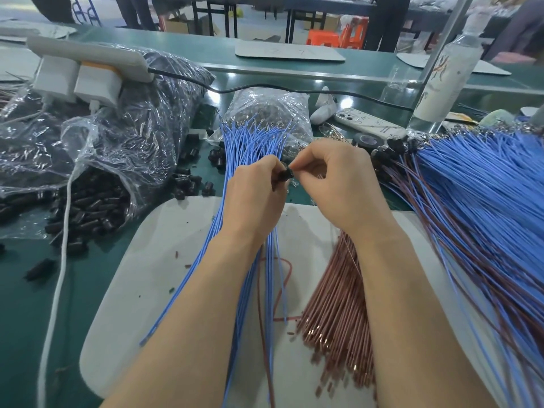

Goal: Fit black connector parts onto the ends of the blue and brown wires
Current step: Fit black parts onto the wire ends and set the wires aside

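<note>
Hands meet mid-table: left hand (253, 198) and right hand (338, 184) both pinch one connector (286, 174). Finished wires (471, 187) heap right; many blue wires (250, 136) and brown wires (338, 313) seemingly remain.

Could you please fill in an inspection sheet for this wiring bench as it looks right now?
Surface: green bench with a white mat, wire scraps on it.
Job's things: blue wires and brown wires on the mat; assembled wires piled at right; open bag of black connectors at left.
Clutter: phone, tape roll, bottle.
Hands: left hand and right hand both pinch one black connector.
Cables: white cable across bench; black cable leaving power strip.
Surroundings: orange stools beyond.
</note>
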Motion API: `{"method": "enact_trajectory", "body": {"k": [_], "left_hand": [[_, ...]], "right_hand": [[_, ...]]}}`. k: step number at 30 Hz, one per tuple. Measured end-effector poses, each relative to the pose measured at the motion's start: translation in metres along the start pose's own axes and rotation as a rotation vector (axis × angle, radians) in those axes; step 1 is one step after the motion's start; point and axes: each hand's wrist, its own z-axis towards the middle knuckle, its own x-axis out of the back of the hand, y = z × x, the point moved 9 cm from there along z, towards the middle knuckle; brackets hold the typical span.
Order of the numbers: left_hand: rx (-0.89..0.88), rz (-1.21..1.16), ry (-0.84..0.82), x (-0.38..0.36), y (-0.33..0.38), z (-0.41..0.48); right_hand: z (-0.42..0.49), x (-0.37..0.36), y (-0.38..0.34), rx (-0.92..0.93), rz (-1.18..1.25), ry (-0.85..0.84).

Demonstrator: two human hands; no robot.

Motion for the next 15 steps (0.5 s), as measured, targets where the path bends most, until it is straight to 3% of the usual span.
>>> {"method": "enact_trajectory", "body": {"k": [6,10,15], "left_hand": [[-0.006,0.110,-0.043,-0.006,0.000,-0.001],[0.011,-0.009,-0.147,-0.015,-0.003,-0.001],[-0.012,-0.056,-0.087,-0.008,-0.003,-0.001]], "right_hand": [[0.000,-0.006,0.005,-0.036,-0.027,-0.009],[0.000,-0.003,0.014,-0.088,0.000,-0.005],[0.000,0.003,0.019,-0.140,0.102,0.023]]}}
